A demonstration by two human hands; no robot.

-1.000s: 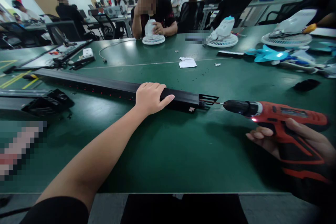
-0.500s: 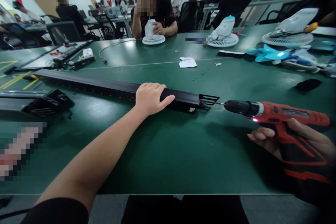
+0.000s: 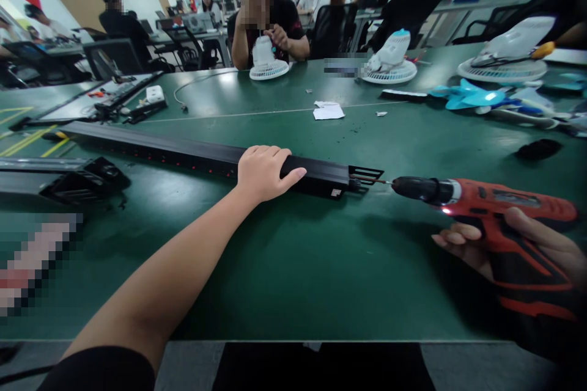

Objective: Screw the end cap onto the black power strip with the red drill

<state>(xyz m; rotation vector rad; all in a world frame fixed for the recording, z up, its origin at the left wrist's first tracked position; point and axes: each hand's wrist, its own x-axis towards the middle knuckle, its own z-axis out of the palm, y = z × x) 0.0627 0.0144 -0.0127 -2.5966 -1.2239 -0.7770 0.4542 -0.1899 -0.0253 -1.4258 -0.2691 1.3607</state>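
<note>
A long black bar-shaped housing with a row of small red dots along its near side lies across the green table. My left hand is wrapped over its top close to the right end, thumb toward that end. A slotted black bracket juts from the end. In my right hand is a red and black cordless drill, held by the grip, with its small light lit. Its long thin bit points left into the end of the housing; the tip is hidden.
Another dark housing lies at the left. Beyond are a scrap of white paper, a white power strip, white fan parts and blue fan blades. A person across the table handles a white fan.
My hands, the drill and the black housing stay practically in place. Across the table, the other person's hand has shifted on the fan and the head has lowered slightly.
</note>
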